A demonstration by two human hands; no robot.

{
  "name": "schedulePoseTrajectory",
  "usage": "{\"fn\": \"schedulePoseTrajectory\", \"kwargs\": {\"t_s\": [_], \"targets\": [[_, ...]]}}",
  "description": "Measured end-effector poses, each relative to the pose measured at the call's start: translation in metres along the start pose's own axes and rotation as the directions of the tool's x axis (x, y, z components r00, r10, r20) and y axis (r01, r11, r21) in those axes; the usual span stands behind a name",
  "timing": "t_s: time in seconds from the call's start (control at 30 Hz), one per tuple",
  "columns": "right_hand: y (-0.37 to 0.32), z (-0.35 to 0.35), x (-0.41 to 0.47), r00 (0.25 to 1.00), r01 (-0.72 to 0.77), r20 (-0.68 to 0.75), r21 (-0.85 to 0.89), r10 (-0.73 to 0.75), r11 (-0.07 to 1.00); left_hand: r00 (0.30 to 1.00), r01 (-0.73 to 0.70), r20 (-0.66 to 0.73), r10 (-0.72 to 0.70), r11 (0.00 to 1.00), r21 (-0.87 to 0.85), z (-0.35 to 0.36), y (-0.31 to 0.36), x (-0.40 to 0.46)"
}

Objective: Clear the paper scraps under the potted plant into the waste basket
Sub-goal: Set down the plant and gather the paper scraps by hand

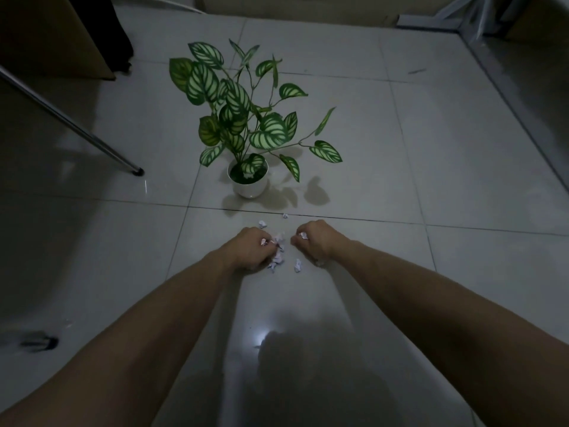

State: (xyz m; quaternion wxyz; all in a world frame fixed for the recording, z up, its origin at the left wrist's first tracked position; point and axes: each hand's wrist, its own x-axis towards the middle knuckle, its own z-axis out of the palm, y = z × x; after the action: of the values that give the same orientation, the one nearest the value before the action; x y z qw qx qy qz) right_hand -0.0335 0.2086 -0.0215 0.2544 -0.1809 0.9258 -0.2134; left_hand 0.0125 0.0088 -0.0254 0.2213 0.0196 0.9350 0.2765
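Observation:
A potted plant with striped green leaves stands in a small white pot (248, 187) on the grey tiled floor. In front of it lie several crumpled white paper scraps (297, 265), with two more (262, 223) nearer the pot. My left hand (252, 248) rests on the floor, its fingers curled around scraps. My right hand (314, 238) is beside it, a little apart, closed on a scrap that shows between thumb and fingers. No waste basket is in view.
A slanted metal leg (92, 138) ends in a black foot at the left of the plant. Brown furniture (58, 35) stands at the back left. A dark smudge (40, 343) marks the floor near my left arm.

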Motion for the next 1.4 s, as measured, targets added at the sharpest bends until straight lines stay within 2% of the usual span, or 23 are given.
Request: {"fn": "schedulePoseTrajectory", "kwargs": {"t_s": [0.17,0.33,0.5,0.53,0.6,0.67,0.8,0.93,1.0,1.07,1.13,1.3,1.4], "targets": [[-0.01,-0.002,0.005,0.996,-0.08,0.055,0.16,0.072,0.984,0.998,-0.024,0.047,0.03,0.993,-0.114,-0.005,-0.007,0.004],[-0.016,-0.003,0.005,0.998,-0.064,-0.008,0.155,0.066,0.986,0.994,0.084,0.087,-0.061,0.951,-0.297,-0.007,-0.01,0.002],[-0.016,-0.005,0.007,0.986,-0.157,-0.023,0.166,0.163,0.974,0.987,0.123,-0.042,-0.153,0.901,-0.415,-0.01,-0.002,0.001],[-0.016,-0.007,0.006,0.984,-0.171,-0.022,0.199,0.179,0.965,0.986,0.132,-0.029,-0.164,0.872,-0.471,-0.01,-0.002,0.001],[-0.017,-0.007,0.005,0.98,-0.176,-0.034,0.317,0.197,0.932,0.982,0.169,0.047,-0.182,0.746,-0.644,-0.009,-0.002,0.003],[-0.017,-0.007,0.003,0.974,-0.184,-0.037,0.449,0.224,0.874,0.974,0.215,0.112,-0.196,0.65,-0.729,-0.01,-0.001,0.004],[-0.013,-0.004,0.0,0.976,-0.179,0.02,0.644,0.218,0.744,0.964,0.249,0.129,-0.231,0.626,-0.739,-0.011,0.002,0.006],[-0.011,-0.008,0.003,0.958,-0.19,-0.02,0.707,0.288,0.681,0.959,0.226,0.024,-0.284,0.708,-0.669,-0.015,0.009,0.009],[-0.01,-0.012,0.006,0.94,-0.176,-0.097,0.686,0.328,0.706,0.953,0.186,-0.079,-0.293,0.769,-0.611,-0.014,0.009,0.012],[-0.005,-0.014,0.009,0.924,-0.169,-0.184,0.591,0.336,0.789,0.958,0.123,-0.2,-0.204,0.927,-0.355,-0.008,0.008,0.013],[0.004,-0.014,0.011,0.914,-0.195,-0.212,0.521,0.347,0.831,0.965,0.055,-0.251,-0.072,0.996,-0.075,0.004,0.009,0.005],[0.014,-0.013,0.008,0.911,-0.219,-0.222,0.454,0.349,0.863,0.947,-0.09,-0.285,0.146,0.975,0.202,0.042,0.016,-0.018],[0.014,-0.009,0.004,0.906,-0.226,-0.228,0.449,0.356,0.864,0.951,-0.042,-0.279,0.133,0.949,0.312,0.055,0.017,-0.011]]}}
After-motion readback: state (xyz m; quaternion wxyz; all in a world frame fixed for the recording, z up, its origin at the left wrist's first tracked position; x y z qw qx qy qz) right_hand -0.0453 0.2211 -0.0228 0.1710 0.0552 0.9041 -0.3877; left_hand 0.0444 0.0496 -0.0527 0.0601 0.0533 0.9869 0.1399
